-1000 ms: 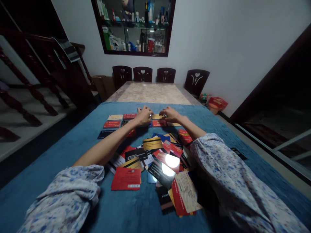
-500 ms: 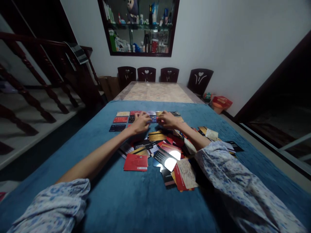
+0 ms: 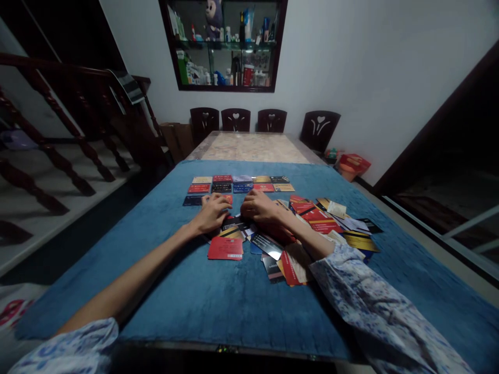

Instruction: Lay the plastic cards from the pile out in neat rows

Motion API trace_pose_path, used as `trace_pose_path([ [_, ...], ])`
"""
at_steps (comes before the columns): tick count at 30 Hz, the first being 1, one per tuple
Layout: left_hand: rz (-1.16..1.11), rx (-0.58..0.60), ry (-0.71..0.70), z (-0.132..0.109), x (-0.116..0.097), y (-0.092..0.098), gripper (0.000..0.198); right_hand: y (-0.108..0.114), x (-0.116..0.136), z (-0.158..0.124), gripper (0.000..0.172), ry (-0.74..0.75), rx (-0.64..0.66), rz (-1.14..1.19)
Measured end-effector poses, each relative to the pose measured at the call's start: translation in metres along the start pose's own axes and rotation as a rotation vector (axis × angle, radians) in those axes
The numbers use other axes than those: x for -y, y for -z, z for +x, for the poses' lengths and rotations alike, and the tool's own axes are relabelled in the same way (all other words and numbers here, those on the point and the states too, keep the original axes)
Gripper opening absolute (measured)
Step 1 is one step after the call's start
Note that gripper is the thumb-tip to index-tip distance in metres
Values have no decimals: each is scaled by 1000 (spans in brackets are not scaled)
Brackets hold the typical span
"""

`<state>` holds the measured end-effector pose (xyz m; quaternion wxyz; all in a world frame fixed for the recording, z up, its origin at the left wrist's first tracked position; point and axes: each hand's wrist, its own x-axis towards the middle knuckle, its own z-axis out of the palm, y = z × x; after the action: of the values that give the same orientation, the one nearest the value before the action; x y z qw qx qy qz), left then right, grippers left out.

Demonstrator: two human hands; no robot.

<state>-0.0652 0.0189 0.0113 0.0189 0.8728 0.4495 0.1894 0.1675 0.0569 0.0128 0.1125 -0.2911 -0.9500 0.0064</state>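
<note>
My left hand (image 3: pixel 213 213) rests at the near row of laid-out cards, fingers bent but apart. It partly covers a red card (image 3: pixel 228 198) beside a dark blue card (image 3: pixel 192 200). My right hand (image 3: pixel 260 206) is over the upper part of a loose card pile, its fingers curled down together; what they hold, if anything, is hidden. Below the hands lie a red card (image 3: pixel 225 249), a black card (image 3: pixel 267 245) and a gold-striped card (image 3: pixel 233 232), overlapping others. Behind the hands, cards lie in rows, among them a blue card (image 3: pixel 243 188) and a black card (image 3: pixel 221 187).
More cards spread to the right, including a red card (image 3: pixel 325 225) and a gold card (image 3: pixel 358 241). A blue cloth (image 3: pixel 163 291) covers the near table; its far part shows a stone-patterned top (image 3: pixel 253 148). Dark chairs (image 3: pixel 319 130) stand around the far end.
Both hands have drawn back from the laid-out rows toward me, the left also shifting left. The middle row's cards are now uncovered. My view has shifted, showing the table's near edge.
</note>
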Motion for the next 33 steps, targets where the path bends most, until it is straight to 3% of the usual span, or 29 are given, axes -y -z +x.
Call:
trace_pose_path([
  [6,-78,-14,-68,-27,8,4,23,-4,24,-6,18,78,-66,60],
  [13,-176,175,-152,-45,9,11,48,-1,40,-10,24,96,-47,88],
  [19,-194,208,-203,-49,3,14,61,-5,42,-9,23,110,-35,94],
  [28,-98,185,-174,-49,6,10,40,-6,45,-9,25,127,-37,118],
  [33,-49,141,-152,-47,7,5,32,-4,53,-8,35,167,-30,116],
])
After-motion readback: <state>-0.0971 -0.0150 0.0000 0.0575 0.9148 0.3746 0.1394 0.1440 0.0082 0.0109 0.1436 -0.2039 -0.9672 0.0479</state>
